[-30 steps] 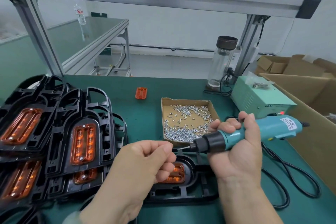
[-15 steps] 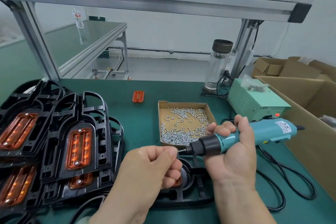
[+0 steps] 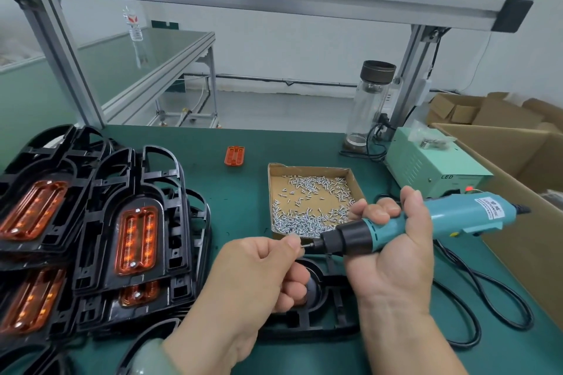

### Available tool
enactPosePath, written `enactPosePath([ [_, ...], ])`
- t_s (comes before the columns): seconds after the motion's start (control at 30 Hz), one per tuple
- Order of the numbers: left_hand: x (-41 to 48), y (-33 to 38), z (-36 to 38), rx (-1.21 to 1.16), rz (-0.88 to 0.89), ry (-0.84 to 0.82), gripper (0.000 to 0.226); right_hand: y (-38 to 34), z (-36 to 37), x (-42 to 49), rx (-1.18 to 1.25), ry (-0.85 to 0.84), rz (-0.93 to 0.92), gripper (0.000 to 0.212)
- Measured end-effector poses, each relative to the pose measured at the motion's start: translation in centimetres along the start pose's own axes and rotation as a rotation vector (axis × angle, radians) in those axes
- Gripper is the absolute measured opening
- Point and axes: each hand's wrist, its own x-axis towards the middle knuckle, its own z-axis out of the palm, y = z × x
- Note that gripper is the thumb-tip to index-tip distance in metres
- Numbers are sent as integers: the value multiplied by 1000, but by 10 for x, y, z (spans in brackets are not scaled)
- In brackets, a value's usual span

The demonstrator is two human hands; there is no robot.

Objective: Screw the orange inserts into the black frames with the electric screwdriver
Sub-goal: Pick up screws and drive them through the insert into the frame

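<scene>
Green bench fills the lower frame. At centre, the left hand fingers pinch what looks like a tiny screw against the bit of the electric screwdriver. The right hand grips the tool, whose long axis runs left to right. The black frame lies directly below both hands, and its orange insert cannot be made out beneath them. A screw box sits just behind.

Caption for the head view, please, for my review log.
The left hand pinches a screw onto the bit of the screwdriver held in the right hand, above a frame.
</scene>
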Motion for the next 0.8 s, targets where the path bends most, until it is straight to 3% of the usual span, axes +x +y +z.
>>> enactPosePath([
  [0.43,4,1,-9,137,45,-24,32,2,-1,-2,-27,-70,-22,10],
  [0.5,3,1,-7,140,59,-25,31,1,-1,-2,-22,-68,-22,16],
  [0.63,1,4,-7,-34,-10,-88,30,-4,0,0,-6,-49,15,48],
  [0.8,-1,4,-6,-42,1,-118,20,-4,-1,1,27,-31,32,47],
])
